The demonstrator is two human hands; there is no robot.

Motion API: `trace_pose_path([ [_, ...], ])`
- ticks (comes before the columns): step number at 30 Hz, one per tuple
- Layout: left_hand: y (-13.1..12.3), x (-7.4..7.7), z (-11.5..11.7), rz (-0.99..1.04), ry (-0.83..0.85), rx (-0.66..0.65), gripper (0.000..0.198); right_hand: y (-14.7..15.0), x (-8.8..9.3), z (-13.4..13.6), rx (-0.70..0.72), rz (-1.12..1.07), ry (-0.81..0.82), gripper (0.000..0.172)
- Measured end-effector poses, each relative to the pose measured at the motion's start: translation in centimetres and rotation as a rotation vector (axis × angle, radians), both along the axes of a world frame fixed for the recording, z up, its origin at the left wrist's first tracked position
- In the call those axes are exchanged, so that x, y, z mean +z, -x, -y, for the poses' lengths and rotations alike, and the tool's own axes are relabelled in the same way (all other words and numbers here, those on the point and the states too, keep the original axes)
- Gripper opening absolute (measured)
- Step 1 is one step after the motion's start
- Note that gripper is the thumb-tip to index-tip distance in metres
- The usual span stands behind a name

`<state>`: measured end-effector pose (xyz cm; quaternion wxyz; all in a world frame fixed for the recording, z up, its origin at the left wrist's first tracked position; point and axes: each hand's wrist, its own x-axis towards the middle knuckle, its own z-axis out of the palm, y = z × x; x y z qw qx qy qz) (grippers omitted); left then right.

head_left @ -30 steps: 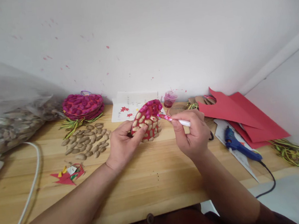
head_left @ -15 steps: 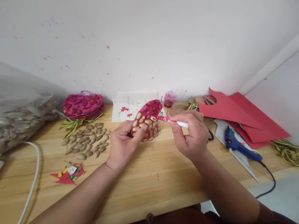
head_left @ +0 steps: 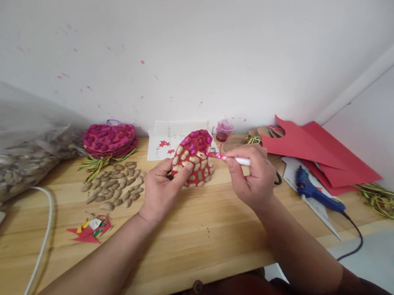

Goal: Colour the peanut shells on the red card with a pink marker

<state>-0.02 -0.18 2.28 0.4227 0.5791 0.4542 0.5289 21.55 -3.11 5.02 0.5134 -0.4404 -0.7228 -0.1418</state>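
Observation:
My left hand [head_left: 164, 186] grips the lower left edge of a round red disc [head_left: 196, 168] covered in peanuts, its thumb across the front. The peanuts along the disc's top are painted magenta; the lower ones keep their tan shells. Pinched in my right hand [head_left: 254, 174] is a paintbrush [head_left: 238, 160] with a white handle and a pink-stained front end. Its tip meets the disc's right side, at a peanut just under the painted ones. Behind the disc stands a small clear cup [head_left: 222, 133] with dark pink paint in it.
Loose peanuts [head_left: 115, 186] and paper scraps [head_left: 91, 229] lie left, before a stack of magenta peanut discs [head_left: 110, 140] and a big bag of peanuts [head_left: 18, 161]. Printed paper [head_left: 154, 147] is behind. On the right are red sheets [head_left: 317, 149] and a corded blue glue gun [head_left: 316, 191].
The disc has turned to face me more squarely, showing more of its red ground. My right hand and the paintbrush have shifted slightly right.

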Motion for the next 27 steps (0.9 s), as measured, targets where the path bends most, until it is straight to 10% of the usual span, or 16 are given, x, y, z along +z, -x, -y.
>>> trace_pose_path([
  [27, -0.2, 0.6, -0.3, 0.217, 0.203, -0.079, 0.034, -1.2, -0.2, -0.7, 0.039, -0.179, -0.014, 0.009],
])
